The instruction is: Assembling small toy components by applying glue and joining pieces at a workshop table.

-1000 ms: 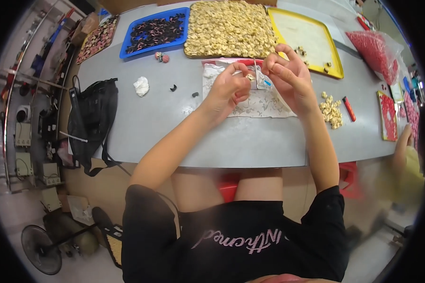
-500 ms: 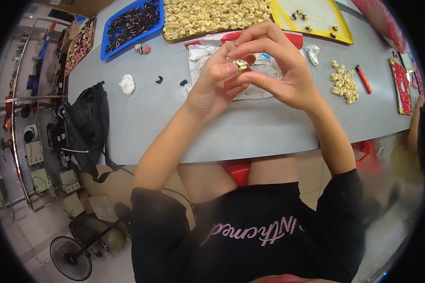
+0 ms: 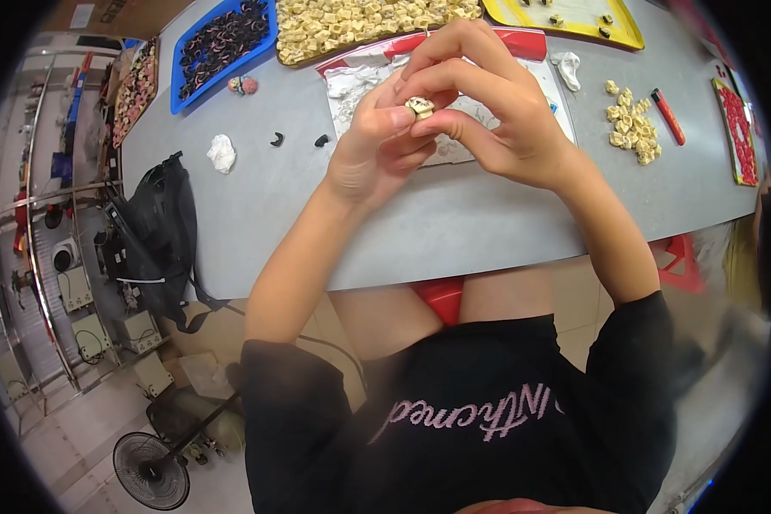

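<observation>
Grey worktable [image 3: 240, 218] above a pale tiled floor [image 3: 581, 324]; left, metal shelving rack [image 3: 34, 236] and black pedestal fan [image 3: 152, 470]; right, red stool [image 3: 680, 264].

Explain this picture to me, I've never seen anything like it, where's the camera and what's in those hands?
There's no machine, just a person's two bare hands. The picture comes from a fisheye camera worn on the head, looking down, so straight edges bend. The left hand holds a small cream piece with dark marks; the right hand curls close to it, possibly touching. On the grey table are a blue tray of dark pieces, a heap of cream pieces, a yellow tray, a loose cream pile and a red stick.
</observation>
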The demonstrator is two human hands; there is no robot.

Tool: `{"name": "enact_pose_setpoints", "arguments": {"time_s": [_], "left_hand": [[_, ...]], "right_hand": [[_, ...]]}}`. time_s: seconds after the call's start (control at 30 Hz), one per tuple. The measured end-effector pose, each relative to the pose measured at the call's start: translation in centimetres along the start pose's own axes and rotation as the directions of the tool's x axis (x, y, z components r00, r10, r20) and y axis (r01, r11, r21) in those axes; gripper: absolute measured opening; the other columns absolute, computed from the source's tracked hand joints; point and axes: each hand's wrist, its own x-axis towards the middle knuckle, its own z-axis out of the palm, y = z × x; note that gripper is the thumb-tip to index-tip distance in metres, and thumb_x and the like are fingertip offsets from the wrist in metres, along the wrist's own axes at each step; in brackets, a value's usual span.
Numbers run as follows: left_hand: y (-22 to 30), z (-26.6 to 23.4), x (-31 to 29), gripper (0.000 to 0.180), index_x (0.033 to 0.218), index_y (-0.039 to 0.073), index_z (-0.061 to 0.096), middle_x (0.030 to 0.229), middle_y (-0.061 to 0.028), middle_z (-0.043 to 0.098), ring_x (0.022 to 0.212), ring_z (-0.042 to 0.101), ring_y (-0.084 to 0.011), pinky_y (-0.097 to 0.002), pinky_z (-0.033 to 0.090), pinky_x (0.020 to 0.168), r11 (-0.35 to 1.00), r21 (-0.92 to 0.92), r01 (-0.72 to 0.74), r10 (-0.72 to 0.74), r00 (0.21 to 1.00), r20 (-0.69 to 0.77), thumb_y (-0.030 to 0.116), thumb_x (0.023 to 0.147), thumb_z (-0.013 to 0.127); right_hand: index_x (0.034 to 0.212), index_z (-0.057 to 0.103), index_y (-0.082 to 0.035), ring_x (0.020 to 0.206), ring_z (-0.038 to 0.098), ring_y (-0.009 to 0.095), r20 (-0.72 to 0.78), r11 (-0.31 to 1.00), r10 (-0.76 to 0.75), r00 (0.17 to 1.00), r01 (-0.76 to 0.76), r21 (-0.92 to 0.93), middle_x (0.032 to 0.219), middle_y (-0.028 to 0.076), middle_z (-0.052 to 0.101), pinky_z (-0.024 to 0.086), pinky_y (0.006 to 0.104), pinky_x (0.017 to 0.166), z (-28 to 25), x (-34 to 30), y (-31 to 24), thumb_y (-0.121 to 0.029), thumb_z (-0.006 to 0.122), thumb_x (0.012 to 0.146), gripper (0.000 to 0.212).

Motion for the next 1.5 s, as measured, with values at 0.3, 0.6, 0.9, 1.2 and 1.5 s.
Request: {"name": "enact_pose_setpoints", "arguments": {"time_s": [0.3,0.6,0.9,1.2,1.5], "left_hand": [[0.3,0.2,-0.1,0.045,0.105,0.009,0.044,0.099,-0.0018,0.048,0.075,0.046,-0.0054,-0.0197,0.038,0.060,0.974,0.180,-0.138,0.151,0.987,-0.060,0.031,0.071,0.064],[0.3,0.2,0.9,0.048,0.090,0.009,0.032,0.096,-0.0094,0.053,0.064,0.046,-0.0057,-0.0189,0.039,0.054,0.534,0.629,-0.565,0.724,0.690,0.005,-0.008,0.064,0.069],[-0.1,-0.6,1.2,0.051,0.088,0.008,0.037,0.091,-0.0104,0.065,0.063,0.052,-0.0118,-0.0210,0.044,0.053,-0.293,0.812,-0.505,0.814,0.313,0.488,-0.003,0.061,0.078],[-0.2,-0.4,1.3,0.049,0.094,0.007,0.041,0.093,-0.0109,0.066,0.056,0.051,-0.0095,-0.0178,0.040,0.044,-0.305,0.787,-0.537,0.806,0.294,0.513,-0.005,0.061,0.077],[0.1,-1.0,0.9,0.051,0.099,0.006,0.038,0.097,-0.0165,0.061,0.051,0.043,-0.0060,-0.0160,0.036,0.046,-0.286,0.836,-0.468,0.787,0.383,0.484,-0.009,0.066,0.073]], "right_hand": [[0.103,0.058,-0.002,0.096,0.052,0.023,-0.001,0.992,0.055,0.998,-0.055,0.111,0.102,0.010,0.054,0.043,0.0314,0.082,0.1,-0.2,-0.4,-0.005,0.064,0.077,0.026],[0.102,0.054,-0.004,0.099,0.051,0.019,-0.068,0.713,0.477,0.876,-0.340,0.613,0.105,0.012,0.053,0.041,0.0276,0.081,-0.1,0.2,-1.3,-0.005,0.061,0.081,0.023],[0.101,0.061,-0.003,0.096,0.053,0.012,0.105,0.642,0.489,0.866,-0.439,0.629,0.105,0.004,0.055,0.043,0.0285,0.081,0.7,-0.6,-0.3,-0.024,0.060,0.088,0.025],[0.101,0.061,-0.004,0.095,0.054,0.014,-0.076,0.861,0.338,0.938,-0.276,0.427,0.103,0.006,0.056,0.043,0.0274,0.080,1.1,-0.9,0.4,-0.019,0.063,0.084,0.022],[0.092,0.057,-0.002,0.089,0.053,0.020,-0.259,0.920,0.377,0.889,-0.326,0.218,0.095,0.010,0.055,0.042,0.0278,0.075,-0.2,1.8,-1.2,-0.005,0.063,0.078,0.016]]}}
